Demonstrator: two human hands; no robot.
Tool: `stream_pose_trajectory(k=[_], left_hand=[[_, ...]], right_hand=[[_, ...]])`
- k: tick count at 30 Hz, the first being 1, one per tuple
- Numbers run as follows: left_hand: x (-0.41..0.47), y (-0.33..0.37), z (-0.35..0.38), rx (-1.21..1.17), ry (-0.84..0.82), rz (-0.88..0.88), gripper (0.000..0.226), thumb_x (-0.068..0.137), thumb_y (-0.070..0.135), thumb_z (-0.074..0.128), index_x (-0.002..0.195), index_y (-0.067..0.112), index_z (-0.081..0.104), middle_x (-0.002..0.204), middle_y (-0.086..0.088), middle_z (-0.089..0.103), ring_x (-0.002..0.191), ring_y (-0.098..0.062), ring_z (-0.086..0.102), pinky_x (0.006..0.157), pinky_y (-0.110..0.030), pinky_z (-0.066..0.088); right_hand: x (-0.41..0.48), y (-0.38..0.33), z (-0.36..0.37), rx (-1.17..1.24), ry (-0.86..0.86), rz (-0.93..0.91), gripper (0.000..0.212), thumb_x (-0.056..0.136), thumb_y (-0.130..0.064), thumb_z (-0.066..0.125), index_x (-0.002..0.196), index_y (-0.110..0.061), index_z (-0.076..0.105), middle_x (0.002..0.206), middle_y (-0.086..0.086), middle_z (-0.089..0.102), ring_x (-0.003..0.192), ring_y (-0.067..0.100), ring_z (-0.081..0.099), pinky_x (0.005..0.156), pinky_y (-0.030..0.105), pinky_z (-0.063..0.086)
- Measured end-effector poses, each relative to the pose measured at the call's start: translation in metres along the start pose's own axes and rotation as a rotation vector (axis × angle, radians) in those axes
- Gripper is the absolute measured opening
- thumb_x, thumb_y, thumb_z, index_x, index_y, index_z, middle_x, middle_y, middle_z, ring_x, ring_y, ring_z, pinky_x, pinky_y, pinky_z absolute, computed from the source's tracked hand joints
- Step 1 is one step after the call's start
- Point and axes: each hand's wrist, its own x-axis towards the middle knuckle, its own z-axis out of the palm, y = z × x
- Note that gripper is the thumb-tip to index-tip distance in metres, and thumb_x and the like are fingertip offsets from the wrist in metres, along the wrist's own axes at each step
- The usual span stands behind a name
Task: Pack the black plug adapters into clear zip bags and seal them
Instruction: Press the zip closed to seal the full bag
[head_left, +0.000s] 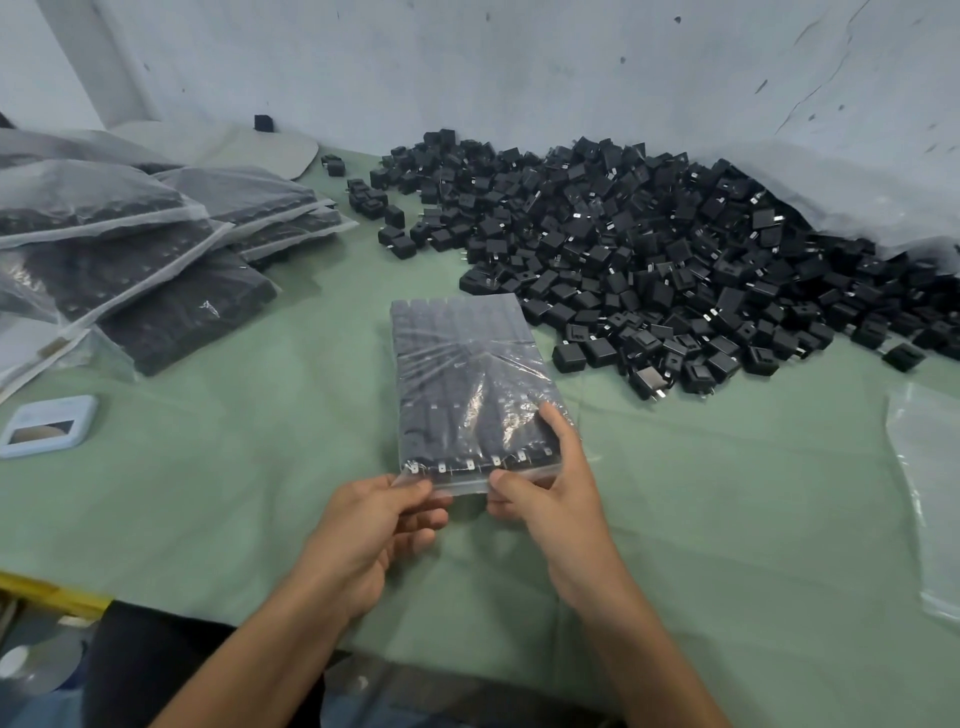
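Both hands, the left hand (387, 512) and right hand (548, 486), pinch the zip edge of the full bag (470, 384) lying just beyond them; a hurried press may leave the seal partly open.

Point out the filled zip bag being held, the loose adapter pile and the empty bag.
filled zip bag (457, 374): head view, middle of its clear front.
loose adapter pile (649, 249): head view, centre of the heap.
empty bag (930, 467): head view, its flat middle.
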Motion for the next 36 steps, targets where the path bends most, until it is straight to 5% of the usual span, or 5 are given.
stream_pose_trajectory(k=[3,13,18,32,36], left_hand=[[0.001,0.002,-0.007,0.011,-0.030,0.006,0.012,0.097,0.001,0.054,0.101,-0.003,0.064,0.079,-0.013,0.075,0.048,-0.009,0.064,0.038,-0.017,0.048],[-0.001,0.003,-0.013,0.079,-0.083,0.027,0.017,0.103,0.005,0.045,0.102,-0.001,0.060,0.083,-0.018,0.075,0.048,-0.013,0.064,0.037,-0.020,0.048],[0.001,0.002,-0.013,0.089,-0.045,0.042,0.013,0.101,0.003,0.049,0.097,-0.001,0.060,0.077,-0.016,0.074,0.046,-0.012,0.062,0.036,-0.019,0.047],[0.003,0.001,-0.020,0.112,-0.002,0.072,0.009,0.097,0.003,0.057,0.096,-0.002,0.064,0.075,-0.013,0.073,0.047,-0.010,0.062,0.038,-0.018,0.047],[0.003,-0.001,-0.016,0.225,0.024,0.108,0.012,0.092,0.007,0.067,0.083,0.000,0.065,0.069,-0.009,0.071,0.047,-0.009,0.060,0.038,-0.018,0.044]], right_hand=[[0.006,-0.003,-0.011,-0.004,0.035,-0.003,0.075,0.079,0.006,0.071,0.133,-0.043,0.051,0.102,-0.013,0.070,0.080,0.020,0.071,0.070,0.034,0.060],[0.010,-0.009,-0.021,0.012,-0.020,0.059,0.068,0.091,0.012,0.047,0.139,-0.037,0.048,0.080,0.011,0.071,0.066,0.025,0.069,0.065,0.033,0.060],[0.012,-0.016,-0.042,0.021,0.089,0.057,0.067,0.087,0.011,0.058,0.135,-0.035,0.053,0.076,0.014,0.064,0.067,0.022,0.066,0.066,0.029,0.059],[0.011,-0.021,-0.055,-0.020,0.007,0.171,0.047,0.096,0.006,0.036,0.127,-0.021,0.058,0.078,0.022,0.070,0.064,0.030,0.069,0.059,0.033,0.059],[0.009,-0.023,-0.055,-0.019,0.031,0.142,0.041,0.093,0.006,0.050,0.122,-0.020,0.060,0.087,0.022,0.066,0.067,0.024,0.067,0.063,0.030,0.059]])
